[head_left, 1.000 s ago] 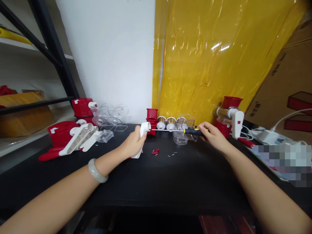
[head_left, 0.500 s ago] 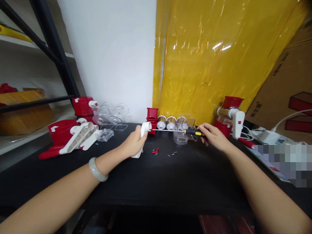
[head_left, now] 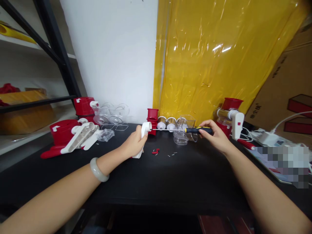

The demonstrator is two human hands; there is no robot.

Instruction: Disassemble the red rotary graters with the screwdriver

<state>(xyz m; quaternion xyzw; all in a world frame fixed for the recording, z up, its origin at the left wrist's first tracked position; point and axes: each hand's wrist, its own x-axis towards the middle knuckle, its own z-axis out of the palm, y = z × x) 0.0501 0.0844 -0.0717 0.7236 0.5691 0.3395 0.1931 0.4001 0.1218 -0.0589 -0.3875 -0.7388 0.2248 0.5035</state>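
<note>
My left hand [head_left: 134,142] is wrapped round a white plastic crank handle [head_left: 146,126], its round socket end facing right. Between the fingers and thumb of my right hand [head_left: 214,135] is the black and yellow grip of a screwdriver [head_left: 198,130], held level. The screwdriver's thin shaft points left, its tip at the socket of the handle; whether it sits in a screw is too small to tell. On the black table below lie a small red plastic piece [head_left: 156,151] and several small screws [head_left: 173,154].
Behind the hands stand red plastic parts [head_left: 152,114], metal grater drums [head_left: 171,123] and clear plastic parts [head_left: 180,137]. Red-and-white rotary graters stand at left [head_left: 63,132] and right [head_left: 230,114]. A white power strip with cables [head_left: 268,137] lies at far right.
My right hand's fingers have shifted along the screwdriver grip, and the grip has turned, so its yellow patch now faces up. My left hand and the white handle stay nearly in place.
</note>
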